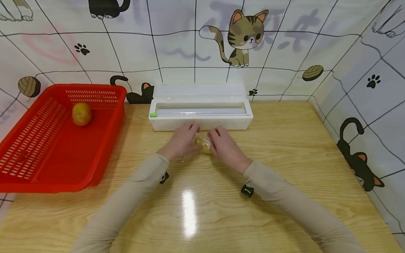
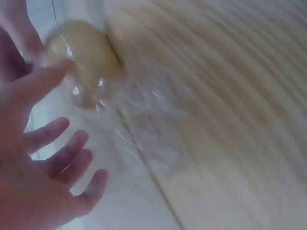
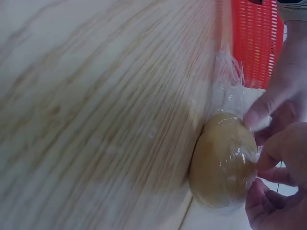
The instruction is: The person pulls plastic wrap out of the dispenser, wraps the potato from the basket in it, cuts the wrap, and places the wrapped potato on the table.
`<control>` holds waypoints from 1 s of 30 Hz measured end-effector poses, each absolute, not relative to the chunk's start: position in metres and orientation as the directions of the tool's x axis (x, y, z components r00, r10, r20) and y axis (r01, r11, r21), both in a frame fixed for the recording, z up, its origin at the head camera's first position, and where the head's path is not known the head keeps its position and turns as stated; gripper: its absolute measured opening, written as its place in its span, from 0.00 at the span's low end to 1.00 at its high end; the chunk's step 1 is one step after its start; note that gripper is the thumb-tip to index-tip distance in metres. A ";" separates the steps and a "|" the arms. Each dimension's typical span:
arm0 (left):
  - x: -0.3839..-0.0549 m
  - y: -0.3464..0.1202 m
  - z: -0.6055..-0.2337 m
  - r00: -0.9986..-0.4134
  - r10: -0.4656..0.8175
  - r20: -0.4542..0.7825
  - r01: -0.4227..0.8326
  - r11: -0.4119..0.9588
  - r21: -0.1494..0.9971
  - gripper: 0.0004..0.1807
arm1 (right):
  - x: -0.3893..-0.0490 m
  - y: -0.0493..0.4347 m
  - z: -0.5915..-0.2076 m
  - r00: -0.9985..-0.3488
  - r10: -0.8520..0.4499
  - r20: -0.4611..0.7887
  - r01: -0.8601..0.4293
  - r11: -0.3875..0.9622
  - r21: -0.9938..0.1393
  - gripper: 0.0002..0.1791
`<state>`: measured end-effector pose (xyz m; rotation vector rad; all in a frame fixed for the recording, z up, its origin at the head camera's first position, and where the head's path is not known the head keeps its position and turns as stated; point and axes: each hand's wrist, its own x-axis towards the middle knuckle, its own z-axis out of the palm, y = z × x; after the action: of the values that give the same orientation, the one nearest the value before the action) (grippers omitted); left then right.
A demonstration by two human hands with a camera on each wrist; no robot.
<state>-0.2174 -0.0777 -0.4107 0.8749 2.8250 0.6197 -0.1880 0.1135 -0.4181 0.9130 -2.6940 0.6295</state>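
Note:
A yellow-brown potato (image 1: 205,144) wrapped in clear plastic film lies on the table between both hands. Beside it on the left is my left hand (image 1: 182,141); in the left wrist view its thumb touches the wrapped potato (image 2: 88,52) while the other fingers are spread. Loose, crumpled film (image 2: 156,98) trails from the potato there. On the other side, my right hand (image 1: 227,148) pinches film against the side of the potato (image 3: 223,163), as the right wrist view shows. A twisted tail of film (image 3: 228,79) sticks out toward the basket.
Behind the hands stands a white cling film box (image 1: 202,122), its lid raised, a roll inside and a green slider at its left end. A red basket (image 1: 103,152) at the left holds another potato (image 1: 82,114). Cat-patterned walls (image 1: 173,49) border the wooden table (image 1: 290,138).

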 end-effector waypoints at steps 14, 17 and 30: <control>-0.219 -0.103 -0.420 -0.797 0.570 -0.202 0.421 0.763 0.491 0.18 | -0.182 0.113 -0.416 -0.734 -0.655 0.178 -0.668 0.744 -0.014 0.28; -0.217 -0.103 -0.420 -0.793 0.565 -0.230 0.387 0.758 0.525 0.19 | -0.180 0.112 -0.416 -0.725 -0.678 0.119 -0.675 0.735 0.070 0.32; -0.214 -0.091 -0.403 -0.846 0.459 -0.271 0.334 0.853 0.402 0.27 | -0.176 0.129 -0.423 -0.676 -0.736 0.029 -0.737 0.675 -0.029 0.42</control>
<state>-0.2136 -0.0910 -0.4030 0.5919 2.6687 0.4867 -0.1764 0.1294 -0.4230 1.2585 -2.8621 0.0596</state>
